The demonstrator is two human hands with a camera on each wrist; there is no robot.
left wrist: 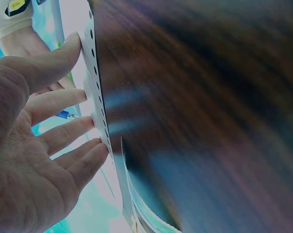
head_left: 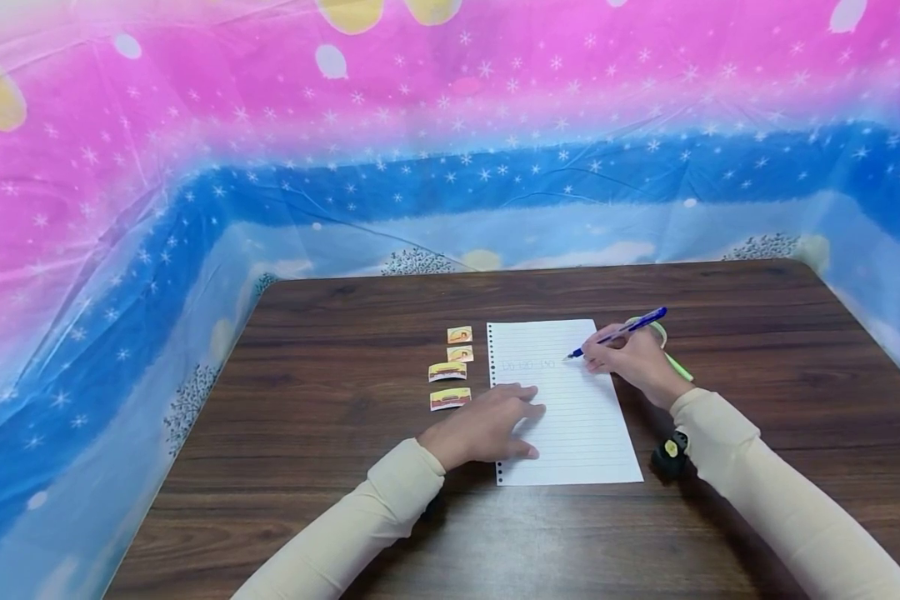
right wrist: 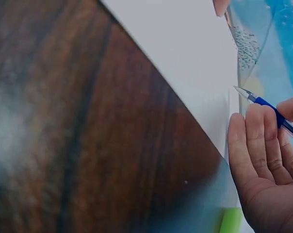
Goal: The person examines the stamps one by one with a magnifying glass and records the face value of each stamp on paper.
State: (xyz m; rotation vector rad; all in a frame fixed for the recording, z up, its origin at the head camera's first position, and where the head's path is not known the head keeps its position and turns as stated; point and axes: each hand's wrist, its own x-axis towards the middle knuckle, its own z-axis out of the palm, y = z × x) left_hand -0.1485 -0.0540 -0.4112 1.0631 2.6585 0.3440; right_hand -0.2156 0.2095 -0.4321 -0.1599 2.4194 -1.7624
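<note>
A sheet of lined white paper (head_left: 570, 433) with punched holes down its left edge lies on the table. My left hand (head_left: 487, 423) rests on the sheet's left side, fingers spread and fairly straight, as the left wrist view also shows. A blue pen (head_left: 621, 330) is pinched in my right hand (head_left: 633, 360) at the sheet's right side. The pen's tip (right wrist: 239, 90) is at or just over the paper, at the end of a faint handwritten line (head_left: 528, 365), too small to read surely.
Several small yellow and orange picture cards (head_left: 450, 399) lie left of the sheet in a column. Behind my right hand is a light green object (head_left: 678, 367) with a curved part, partly hidden. The dark wooden table (head_left: 307, 400) is bordered by a pink and blue cloth (head_left: 435, 183).
</note>
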